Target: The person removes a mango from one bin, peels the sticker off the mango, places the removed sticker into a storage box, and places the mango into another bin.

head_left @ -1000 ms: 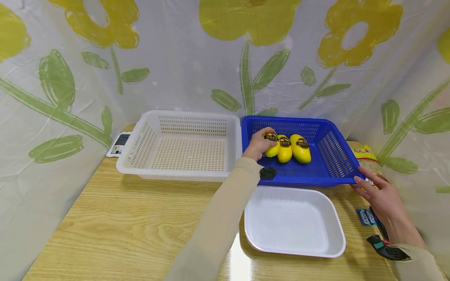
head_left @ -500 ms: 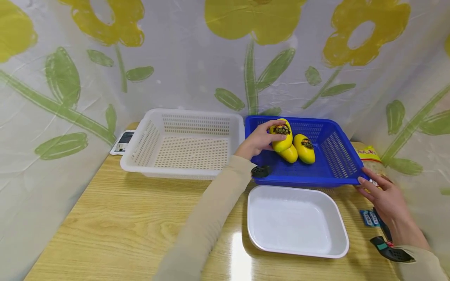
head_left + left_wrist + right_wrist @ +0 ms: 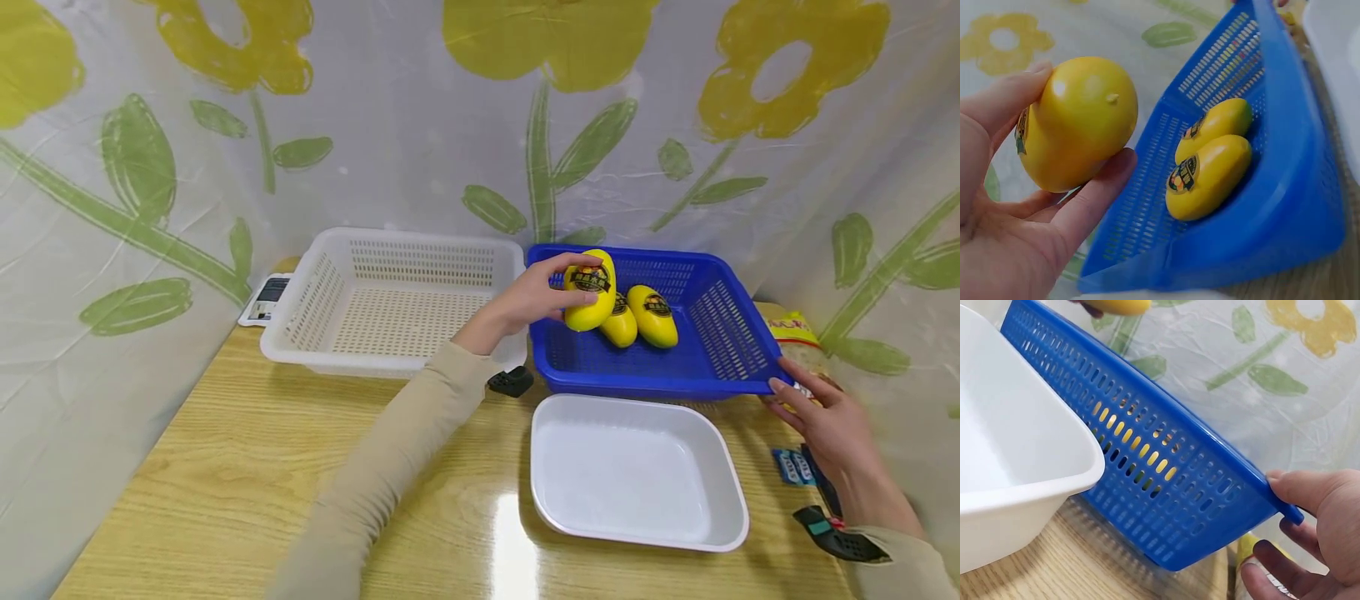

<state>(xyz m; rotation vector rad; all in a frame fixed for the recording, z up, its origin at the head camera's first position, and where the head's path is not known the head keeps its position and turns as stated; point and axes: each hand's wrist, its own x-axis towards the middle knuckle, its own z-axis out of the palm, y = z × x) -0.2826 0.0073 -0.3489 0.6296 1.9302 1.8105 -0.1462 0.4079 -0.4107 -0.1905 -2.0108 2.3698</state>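
Note:
My left hand (image 3: 525, 302) grips a yellow mango (image 3: 590, 292) with a dark label, thumb on one side and fingers on the other. In the left wrist view this held mango (image 3: 1088, 122) is up above the rim of the blue basket (image 3: 1297, 206). Two more labelled mangoes, one (image 3: 619, 325) partly behind the held one and another (image 3: 652, 317) to its right, lie side by side on the basket floor. At the basket's front right corner, my right hand (image 3: 836, 425) pinches the rim, thumb on top and a finger (image 3: 1300, 534) below.
Left of the blue basket stands a white slotted basket (image 3: 408, 325). A white tub (image 3: 637, 467) sits in front on the wooden table (image 3: 247, 467). A yellow-topped packet (image 3: 795, 329) and small blue packets (image 3: 793, 467) lie at the right. A flowered curtain (image 3: 390, 150) closes off the back.
My left hand has lifted the leftmost mango off the basket floor, clear of the other two, and drawn it slightly left. The right hand has stayed on the basket corner.

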